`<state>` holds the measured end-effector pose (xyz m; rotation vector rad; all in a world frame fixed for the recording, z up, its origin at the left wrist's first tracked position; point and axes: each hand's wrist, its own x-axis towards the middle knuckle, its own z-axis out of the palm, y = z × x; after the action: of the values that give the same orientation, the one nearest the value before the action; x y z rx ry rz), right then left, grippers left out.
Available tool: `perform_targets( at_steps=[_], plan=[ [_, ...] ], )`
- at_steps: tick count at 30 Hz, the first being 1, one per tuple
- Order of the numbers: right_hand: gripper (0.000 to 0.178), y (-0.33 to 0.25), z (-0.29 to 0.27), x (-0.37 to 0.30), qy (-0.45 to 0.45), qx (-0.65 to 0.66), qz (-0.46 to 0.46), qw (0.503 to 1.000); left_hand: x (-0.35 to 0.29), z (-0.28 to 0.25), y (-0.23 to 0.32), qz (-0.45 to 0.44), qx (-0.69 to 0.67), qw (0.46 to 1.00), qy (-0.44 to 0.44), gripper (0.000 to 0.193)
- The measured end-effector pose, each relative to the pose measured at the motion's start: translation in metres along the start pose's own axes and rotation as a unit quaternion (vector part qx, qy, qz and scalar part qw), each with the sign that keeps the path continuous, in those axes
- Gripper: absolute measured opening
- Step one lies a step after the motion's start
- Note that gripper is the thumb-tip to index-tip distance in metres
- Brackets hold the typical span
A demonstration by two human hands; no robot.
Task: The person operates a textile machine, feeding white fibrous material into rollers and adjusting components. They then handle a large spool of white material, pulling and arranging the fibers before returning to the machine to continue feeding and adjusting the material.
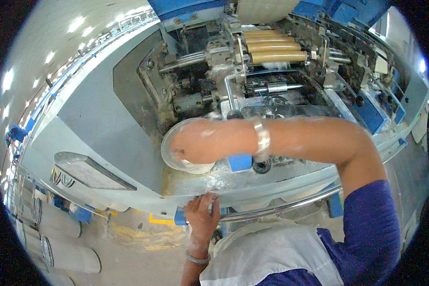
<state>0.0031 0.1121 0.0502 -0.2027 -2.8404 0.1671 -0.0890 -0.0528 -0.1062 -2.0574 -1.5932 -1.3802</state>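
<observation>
- Head view, the only one: the right arm crosses the machine bed (248,183) from its right side, and the right hand (188,138) lies over a pale round disc (198,168) near the bed's front left corner. The fingers cannot be made out, so I cannot tell whether this hand grips the disc, presses on it or is clenched above it.
- The left hand (202,214) is at the bed's front edge, below the disc and just beside a blue bracket (180,217). Its fingers are bent against the edge; no loose thing shows in it, and whether it takes a firm hold there is unclear.
- Right of the disc, along the front edge, are a blue block (240,163) and a black knob (261,167); the forearm passes above them and hides part of the bed.
- Toward the back edge, tan rollers (276,47) and a metal spindle (277,87) lie exposed, with no cover over them.
- Pale fluff (218,184) is scattered between the disc and the front edge.
- As to progress, the work looks under way rather than finished, since the right hand is over the disc and the roller section is open. Nothing visible settles what has been completed, and anything under the right hand is hidden.
</observation>
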Motion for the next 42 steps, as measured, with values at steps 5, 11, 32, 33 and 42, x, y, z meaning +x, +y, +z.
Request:
perform_targets(
  at_steps=[5, 11, 32, 33, 42],
  plan=[
    [0.02, 0.038, 0.072, 0.022, 0.073, -0.2, -0.097, 0.972, -0.028, 0.005, -0.01, -0.149, -0.025, 0.982, -0.112, 0.043],
    [0.027, 0.05, 0.067, 0.036, -0.085, -0.004, -0.033, 0.996, -0.05, 0.016, -0.021, -0.145, -0.047, 0.986, -0.06, 0.047],
    [0.024, 0.006, 0.006, 0.022, 0.436, -0.196, -0.077, 0.875, -0.039, 0.022, 0.006, -0.113, 0.055, 0.989, -0.081, 0.034],
    [0.021, 0.004, -0.013, 0.02, 0.435, -0.309, -0.072, 0.843, -0.038, 0.021, 0.006, -0.1, 0.056, 0.99, -0.076, 0.034],
    [0.027, 0.106, -0.14, -0.127, 0.138, -0.22, 0.36, 0.896, -0.023, 0.016, 0.015, -0.112, 0.015, 0.99, -0.087, 0.027]
  ],
)
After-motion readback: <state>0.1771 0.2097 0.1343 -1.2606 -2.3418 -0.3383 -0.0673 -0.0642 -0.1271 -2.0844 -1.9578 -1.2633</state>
